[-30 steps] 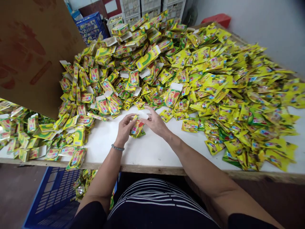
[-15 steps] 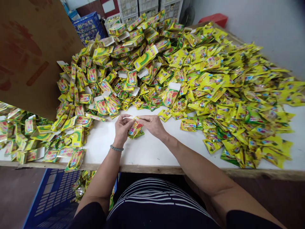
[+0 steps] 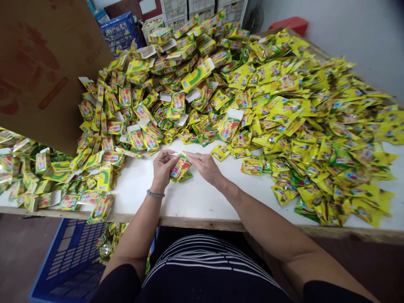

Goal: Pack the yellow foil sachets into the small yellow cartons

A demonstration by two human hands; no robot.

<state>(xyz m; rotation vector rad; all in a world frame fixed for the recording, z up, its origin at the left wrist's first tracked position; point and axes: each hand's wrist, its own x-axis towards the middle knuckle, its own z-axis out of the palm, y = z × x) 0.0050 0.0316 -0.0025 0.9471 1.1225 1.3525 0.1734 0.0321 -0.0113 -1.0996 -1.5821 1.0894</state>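
A small yellow carton [image 3: 180,167] printed with fruit is held between both hands just above the white table [image 3: 195,198]. My left hand [image 3: 162,166] grips its left side with curled fingers. My right hand [image 3: 205,166] pinches its upper right end, where the flap lies folded down. A heap of open yellow cartons [image 3: 148,97] with white flaps rises behind and to the left. A wide spread of flat yellow sachets [image 3: 318,126] covers the table to the right.
A brown cardboard sheet [image 3: 41,71] leans over the table's left side. A blue plastic crate [image 3: 66,261] holding some packets stands on the floor at lower left. Blue and white crates [image 3: 176,10] line the back wall, and a red object [image 3: 292,23] sits at the far corner.
The carton's white flap, open a second ago under my right fingers, is now folded down. Both hands have drawn closer around the carton.
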